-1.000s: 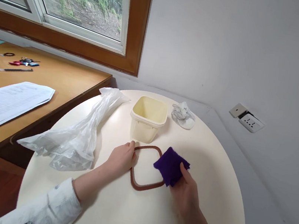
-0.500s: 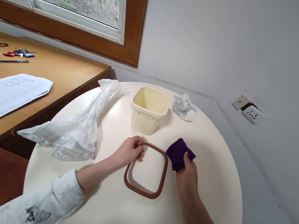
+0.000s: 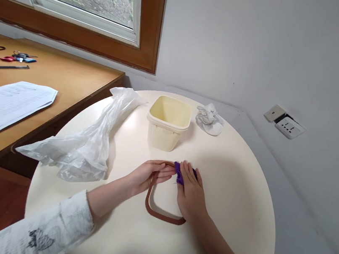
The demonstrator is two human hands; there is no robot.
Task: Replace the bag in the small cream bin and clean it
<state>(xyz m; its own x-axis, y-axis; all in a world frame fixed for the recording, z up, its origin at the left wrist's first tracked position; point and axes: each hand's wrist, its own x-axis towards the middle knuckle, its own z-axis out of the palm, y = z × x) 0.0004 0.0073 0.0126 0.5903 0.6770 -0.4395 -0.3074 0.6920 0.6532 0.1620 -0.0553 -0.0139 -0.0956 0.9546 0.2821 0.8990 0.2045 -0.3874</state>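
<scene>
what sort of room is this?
Probably a home study or small office: wooden desk with papers on it, a window above, and a wall socket. Can't tell which.

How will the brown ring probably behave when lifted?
The brown ring is probably light, as its band looks thin and its middle is open. It may be fairly stiff: the left hand holds its upper left corner, yet the visible lower part shows no kink. It should hardly roll, being squarish.
</scene>
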